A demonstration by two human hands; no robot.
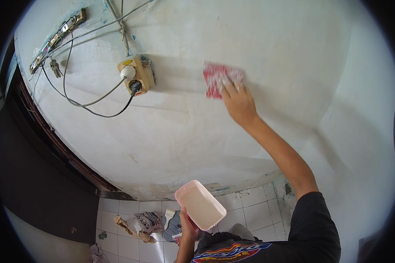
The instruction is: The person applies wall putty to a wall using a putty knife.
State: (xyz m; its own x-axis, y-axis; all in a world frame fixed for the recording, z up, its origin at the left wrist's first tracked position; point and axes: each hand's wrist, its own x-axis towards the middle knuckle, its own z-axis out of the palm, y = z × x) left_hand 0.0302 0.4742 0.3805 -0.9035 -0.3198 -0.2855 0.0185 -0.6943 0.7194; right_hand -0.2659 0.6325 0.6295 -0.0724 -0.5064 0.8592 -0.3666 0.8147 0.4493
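My right hand (pixel 238 101) reaches up with the arm extended. It grips a red, flat putty spreader (pixel 211 90) smeared with white, which lies against or very near the white wall (pixel 175 136). Motion blurs the spreader and fingertips slightly. Low in front of my body, my left hand (pixel 188 225) is closed on the near left side of a pink rectangular tray (pixel 200 206). The tray is tilted and holds a smooth, cream-white paste.
Left of the spreader, a wall socket (pixel 141 75) has two plugs and hanging cables. A hook rail (pixel 59 39) carries keys (pixel 55 68). On the tiled floor (pixel 127 210) are a paintbrush (pixel 169 218) and a plastic bag (pixel 146 222). A dark door (pixel 39 175) stands left.
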